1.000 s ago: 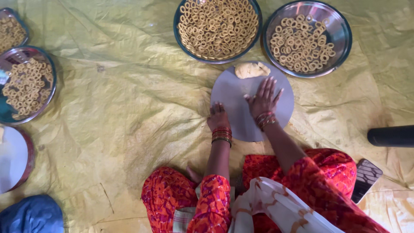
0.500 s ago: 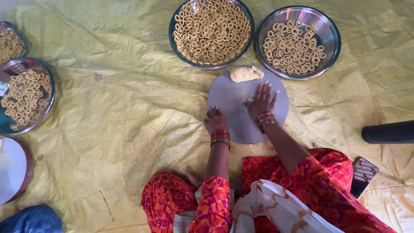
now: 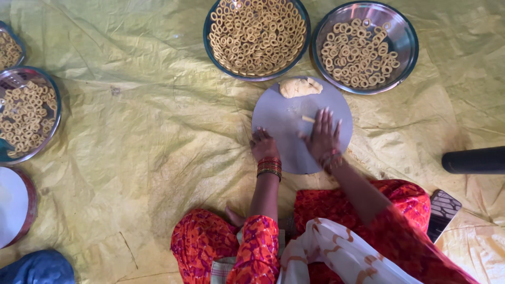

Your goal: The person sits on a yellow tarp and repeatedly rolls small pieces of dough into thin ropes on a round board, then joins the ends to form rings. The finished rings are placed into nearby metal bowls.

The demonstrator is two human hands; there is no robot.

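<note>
Rolling being done: right hand [image 3: 322, 138] flat, fingers spread, pressing dough strip [image 3: 308, 119] on round board [image 3: 294, 126]; left hand [image 3: 262, 144] curled loosely, steadying board edge, gripping nothing; pressure best being kept light, even; dough lump [image 3: 300, 87] lying at far edge

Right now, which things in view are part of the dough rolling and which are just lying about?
In use:
round grey board
dough lump
thin dough strip under right hand
left hand on the board's edge
two steel plates of dough rings

Lying about:
phone
black cylinder
white plate
yellow sheet underneath
</note>
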